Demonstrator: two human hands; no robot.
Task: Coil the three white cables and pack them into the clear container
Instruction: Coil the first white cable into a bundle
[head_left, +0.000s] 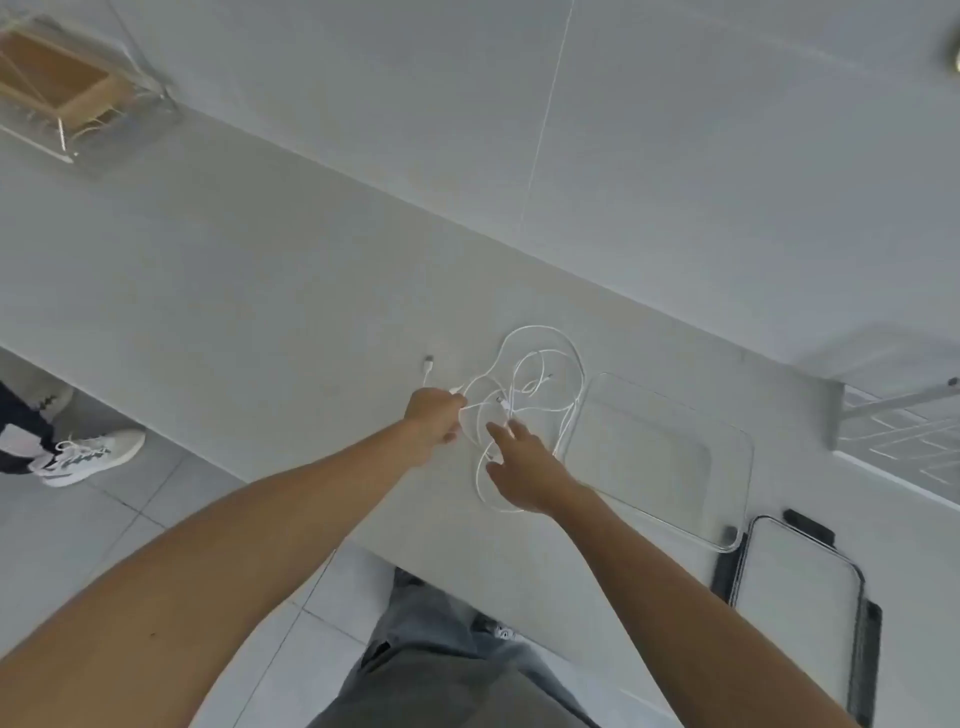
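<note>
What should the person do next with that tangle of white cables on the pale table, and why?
Probably draw the left hand leftward to pull one strand free. It is pinched shut on a strand beside the tangled white cables, which lie loose and uncoiled, while the open right hand hovers over them. The clear plastic container is empty.

The table had a pale grey, matt and smooth surface, and the white cables on it looked like thin smooth plastic with a light shine. The clear container was transparent glossy plastic, and its lid beside it was also clear, with a dark matt frame around. The floor was of smooth light tiles, and the person's trousers were of grey matt cloth.
</note>
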